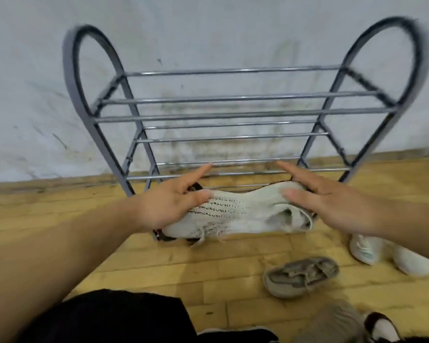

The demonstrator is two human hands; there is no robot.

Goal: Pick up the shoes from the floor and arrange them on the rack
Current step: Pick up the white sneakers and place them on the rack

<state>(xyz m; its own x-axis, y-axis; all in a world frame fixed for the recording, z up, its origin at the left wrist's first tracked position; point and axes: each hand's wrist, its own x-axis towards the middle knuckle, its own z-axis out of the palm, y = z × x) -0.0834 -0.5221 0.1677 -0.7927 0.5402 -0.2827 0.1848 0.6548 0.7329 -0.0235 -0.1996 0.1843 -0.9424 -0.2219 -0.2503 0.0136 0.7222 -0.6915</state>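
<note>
A white knit shoe [240, 214] with dotted black stripes lies sideways between my hands, just in front of the lowest rails of the rack. My left hand [169, 204] grips its left end, thumb on top and index finger pointing forward. My right hand [322, 201] grips the right end by the opening, thumb pressed on the fabric and fingers stretched behind it. The metal shoe rack [233, 98] stands against the wall, with chrome rails on grey arched sides and no shoes on its upper tiers. A dark sole edge shows under the shoe's left end.
A grey-brown sneaker [300, 277] lies on the wooden floor [60, 214] at the lower right. Two white sneakers [364, 249] sit further right. A beige shoe [332, 320] and a dark-and-white shoe [382, 328] are at the bottom edge. My black-clothed leg [109, 318] fills the bottom left.
</note>
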